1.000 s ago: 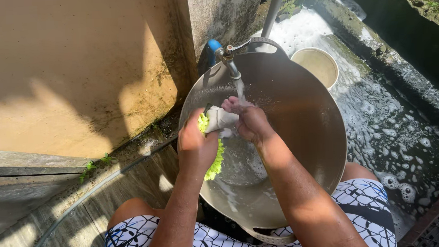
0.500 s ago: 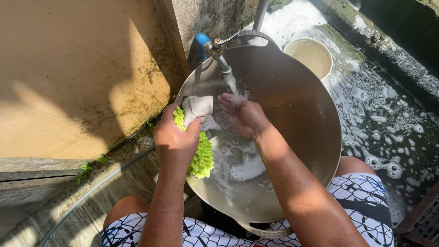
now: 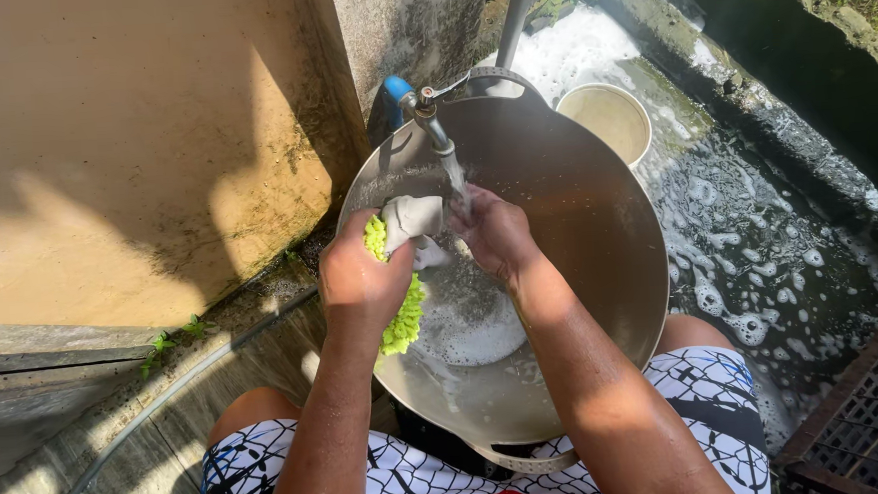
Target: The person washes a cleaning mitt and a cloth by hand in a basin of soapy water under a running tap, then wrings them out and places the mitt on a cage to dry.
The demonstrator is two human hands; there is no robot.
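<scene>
Both hands have come back together under the running water; half a second ago the right one was held open and apart, and now it is tucked in close to the cloth again.

On the far left stands a tan concrete wall (image 3: 124,163), half in sun and half in shade, with a thin grey hose (image 3: 185,376) lying along the ground below it.

Next comes the left hand (image 3: 361,281). It is curled tight around a fuzzy lime-green scrubbing mitt with a white cuff (image 3: 402,314), and the white end sticks up out of the fist. The mitt sits inside the left part of the big round shiny metal basin (image 3: 598,219), just under the small metal tap with a blue handle (image 3: 422,113).

Water pours from the tap onto the right hand (image 3: 493,234). Its fingers are bent and press against the white end of the mitt, but I cannot tell if they really pinch it.

White suds pool in the bottom of the basin, so the rinsing looks partly done, and soap is still left to wash out.

Farther right sits a small round cream plastic bucket (image 3: 608,118), and foamy water (image 3: 760,250) covers the wet ground.
</scene>
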